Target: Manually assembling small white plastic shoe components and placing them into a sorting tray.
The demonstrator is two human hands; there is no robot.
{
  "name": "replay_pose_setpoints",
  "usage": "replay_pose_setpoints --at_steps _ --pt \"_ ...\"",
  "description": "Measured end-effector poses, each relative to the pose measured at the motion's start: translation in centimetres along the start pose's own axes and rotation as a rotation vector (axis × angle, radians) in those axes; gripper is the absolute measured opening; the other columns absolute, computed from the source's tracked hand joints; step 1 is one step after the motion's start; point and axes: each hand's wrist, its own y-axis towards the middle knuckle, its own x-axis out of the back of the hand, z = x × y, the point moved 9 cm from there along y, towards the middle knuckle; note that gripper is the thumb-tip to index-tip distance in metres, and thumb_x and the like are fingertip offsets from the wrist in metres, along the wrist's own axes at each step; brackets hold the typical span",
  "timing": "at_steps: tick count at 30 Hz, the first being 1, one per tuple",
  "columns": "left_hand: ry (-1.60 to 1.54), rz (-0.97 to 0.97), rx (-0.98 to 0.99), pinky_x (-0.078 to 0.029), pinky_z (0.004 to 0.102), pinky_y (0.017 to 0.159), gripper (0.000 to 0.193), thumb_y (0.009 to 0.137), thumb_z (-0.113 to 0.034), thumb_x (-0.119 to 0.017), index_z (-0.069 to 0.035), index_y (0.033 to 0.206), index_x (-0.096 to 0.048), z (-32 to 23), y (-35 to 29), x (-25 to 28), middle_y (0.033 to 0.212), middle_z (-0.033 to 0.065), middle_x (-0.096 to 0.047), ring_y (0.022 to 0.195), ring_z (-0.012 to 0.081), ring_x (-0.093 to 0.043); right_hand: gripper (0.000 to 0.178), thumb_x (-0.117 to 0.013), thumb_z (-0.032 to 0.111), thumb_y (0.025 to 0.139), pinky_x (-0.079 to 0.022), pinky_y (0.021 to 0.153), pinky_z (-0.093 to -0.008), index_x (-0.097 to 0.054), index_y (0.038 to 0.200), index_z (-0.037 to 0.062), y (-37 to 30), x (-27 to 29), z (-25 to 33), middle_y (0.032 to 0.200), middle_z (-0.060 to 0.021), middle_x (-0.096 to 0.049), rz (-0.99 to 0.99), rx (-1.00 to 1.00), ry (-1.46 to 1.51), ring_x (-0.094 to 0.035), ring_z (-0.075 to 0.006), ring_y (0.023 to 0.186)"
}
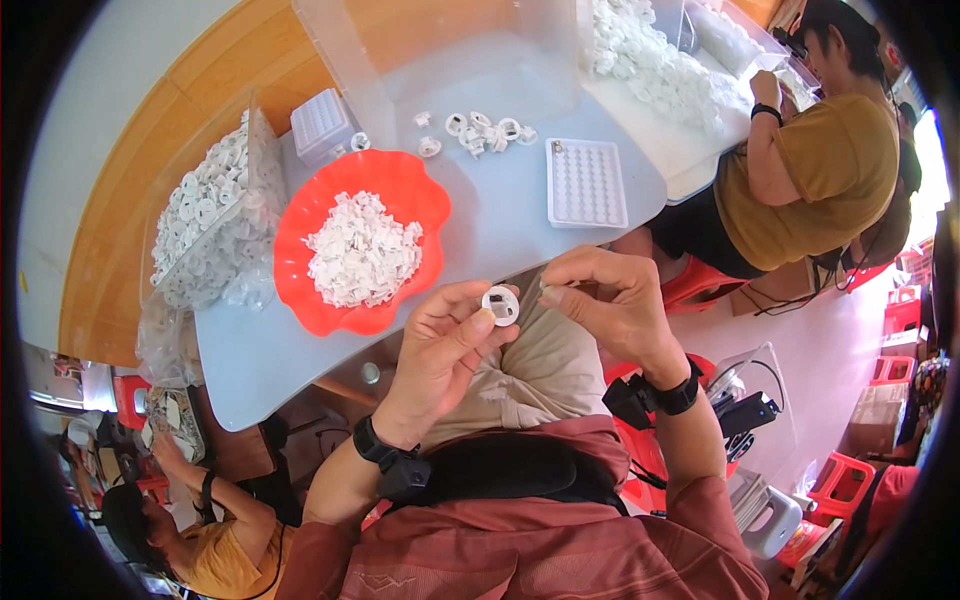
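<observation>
Between the thumb and fingers of my left hand (448, 335) is a round white plastic part (500, 306) with dark openings in its face. To its right, my right hand (608, 300) pinches a tiny pale piece (543, 288), mostly hidden by the fingertips. Both hands are over my lap, just off the table's near edge, and a small gap separates the two pieces. Beyond my left hand, a red scalloped bowl (432, 185) holds a heap of small white plastic pieces (362, 250).
A white gridded tray (586, 185) lies on the blue-grey table (240, 370), near several loose white parts (485, 132). Clear bins of white parts (205, 215) stand left and far right. A stacked tray block (322, 125) sits behind the bowl. Other people work at right and lower left.
</observation>
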Motion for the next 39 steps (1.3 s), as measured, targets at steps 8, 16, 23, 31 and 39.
replay_pose_setpoints --at_steps 8,16,23,31,39 --pt "-0.035 -0.001 0.015 -0.057 0.0383 0.094 0.022 0.097 -0.007 -0.059 -0.006 0.119 -0.06 0.5 -0.4 -0.2 0.124 0.0195 -0.062 0.113 0.0253 -0.063 0.013 -0.07 -0.001 0.086 -0.05 0.075 -0.0258 -0.07 0.099 -0.0008 -1.2 -0.9 0.2 0.098 -0.0068 -0.069 0.016 0.028 -0.057 -0.063 -0.0122 0.088" --pt "-0.04 0.038 0.024 -0.056 0.0393 0.097 0.022 0.094 -0.001 -0.06 -0.006 0.116 -0.06 0.9 -0.4 -0.6 0.127 0.0163 -0.061 0.116 0.0244 -0.061 0.014 -0.069 -0.002 0.086 -0.05 0.072 -0.0271 -0.07 0.1 -0.0002 -2.1 -1.3 0.4 0.096 -0.0081 -0.069 0.009 0.086 -0.016 -0.064 -0.0143 0.085" --pt "-0.015 0.028 0.009 -0.054 0.0345 0.097 0.029 0.091 0.005 -0.063 -0.003 0.118 -0.061 1.0 -0.3 -0.8 0.124 0.0125 -0.062 0.111 0.0196 -0.062 0.017 -0.069 -0.005 0.083 -0.052 0.068 -0.03 -0.07 0.099 0.0008 -2.3 -1.7 2.1 0.093 -0.0118 -0.068 -0.038 0.223 -0.251 -0.066 -0.0226 0.078" --pt "0.162 0.039 -0.064 -0.051 0.0297 0.093 0.029 0.085 0.008 -0.069 -0.002 0.112 -0.066 0.8 -0.5 -1.1 0.121 0.0104 -0.062 0.107 0.0151 -0.06 0.016 -0.068 -0.003 0.078 -0.054 0.068 -0.0326 -0.07 0.093 0.0014 -2.6 -1.7 2.4 0.089 -0.0143 -0.069 -0.079 0.289 -0.332 -0.068 -0.0315 0.079" --pt "0.359 0.099 -0.111 -0.05 0.031 0.095 0.026 0.084 0.006 -0.071 -0.001 0.109 -0.067 0.7 -0.9 -1.2 0.12 0.0118 -0.06 0.11 0.0169 -0.058 0.01 -0.072 0.001 0.078 -0.052 0.066 -0.0275 -0.069 0.088 -0.0011 -2.1 -1.4 0.9 0.077 -0.0114 -0.069 0.016 0.039 -0.273 -0.066 -0.0151 0.07"
